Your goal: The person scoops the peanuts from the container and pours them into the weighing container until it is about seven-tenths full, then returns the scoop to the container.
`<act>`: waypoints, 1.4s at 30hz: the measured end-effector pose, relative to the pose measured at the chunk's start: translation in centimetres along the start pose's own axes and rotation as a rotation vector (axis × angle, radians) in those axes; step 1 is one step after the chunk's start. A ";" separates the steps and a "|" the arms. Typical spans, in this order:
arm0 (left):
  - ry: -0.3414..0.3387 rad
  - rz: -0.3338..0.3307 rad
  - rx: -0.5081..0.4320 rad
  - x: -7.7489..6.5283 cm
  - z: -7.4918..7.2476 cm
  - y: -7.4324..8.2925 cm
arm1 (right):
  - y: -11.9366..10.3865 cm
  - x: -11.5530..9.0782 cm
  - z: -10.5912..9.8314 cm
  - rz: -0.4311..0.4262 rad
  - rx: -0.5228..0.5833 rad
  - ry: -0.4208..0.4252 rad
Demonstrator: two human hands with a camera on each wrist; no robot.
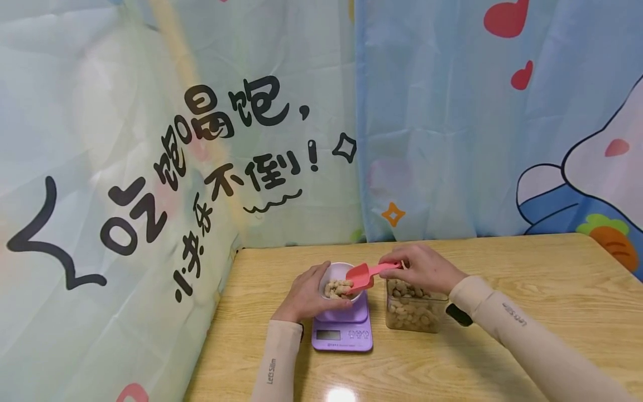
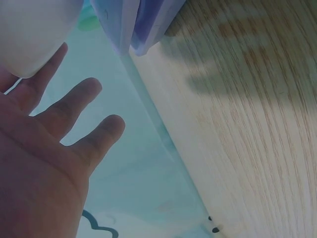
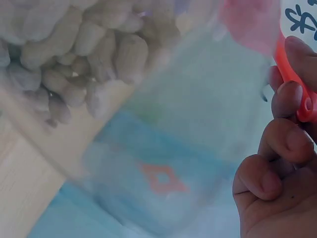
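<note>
A white bowl (image 1: 327, 276) with peanuts (image 1: 337, 288) in it is over a purple kitchen scale (image 1: 342, 337); whether the two touch I cannot tell. My left hand (image 1: 308, 293) holds the bowl's side between thumb and fingers. In the left wrist view, other fingers of that hand (image 2: 59, 134) spread away from the bowl (image 2: 37, 34). My right hand (image 1: 423, 268) grips the handle of a red scoop (image 1: 359, 277), whose head is tilted over the bowl's right rim. The right wrist view shows the fingers (image 3: 288, 141) curled at the scoop's handle (image 3: 292, 74).
A clear plastic box (image 1: 413, 324) of peanuts stands right of the scale, below my right hand. Everything stands on a wooden table (image 1: 542, 279). Printed cloth (image 1: 427, 128) hangs behind the table and along its left side.
</note>
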State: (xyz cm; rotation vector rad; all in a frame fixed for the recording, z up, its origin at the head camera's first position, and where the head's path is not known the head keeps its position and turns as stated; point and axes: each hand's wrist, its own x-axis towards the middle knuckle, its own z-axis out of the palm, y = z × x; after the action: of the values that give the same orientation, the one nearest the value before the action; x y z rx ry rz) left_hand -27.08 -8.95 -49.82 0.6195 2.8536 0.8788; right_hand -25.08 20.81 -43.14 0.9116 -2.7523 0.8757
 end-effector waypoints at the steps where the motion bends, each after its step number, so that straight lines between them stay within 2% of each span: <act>1: 0.001 0.002 -0.001 0.0 0.0 0.0 | -0.1 0.0 -0.1 -0.002 -0.007 -0.002; 10: 0.012 0.015 -0.006 0.0 0.1 0.0 | 0.0 -0.8 -0.4 -0.012 -0.016 0.035; 16: 0.014 0.018 -0.007 0.0 0.2 -0.2 | 0.6 -1.7 0.4 0.044 0.026 0.080; 19: 0.015 0.016 -0.014 0.0 0.2 -0.2 | 0.9 -2.2 0.9 0.078 0.075 0.131; 24: 0.012 0.012 -0.026 -0.1 0.2 -0.2 | 1.1 -3.6 1.2 0.143 0.185 0.260; 30: 0.018 0.023 -0.037 -0.1 0.2 -0.1 | 1.6 -5.9 0.2 0.188 0.283 0.362; 38: 0.025 0.015 -0.049 -0.2 0.2 0.0 | 3.6 -9.1 -2.0 0.245 0.189 0.403; 42: 0.024 0.017 -0.052 -0.2 0.3 -0.2 | 4.6 -10.4 -3.0 0.255 0.123 0.382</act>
State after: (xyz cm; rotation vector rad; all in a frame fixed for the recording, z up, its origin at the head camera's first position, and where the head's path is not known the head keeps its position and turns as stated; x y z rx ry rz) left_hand -26.89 -9.00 -50.17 0.6326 2.8407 0.9655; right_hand -19.44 30.80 -45.77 0.3589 -2.5302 1.1346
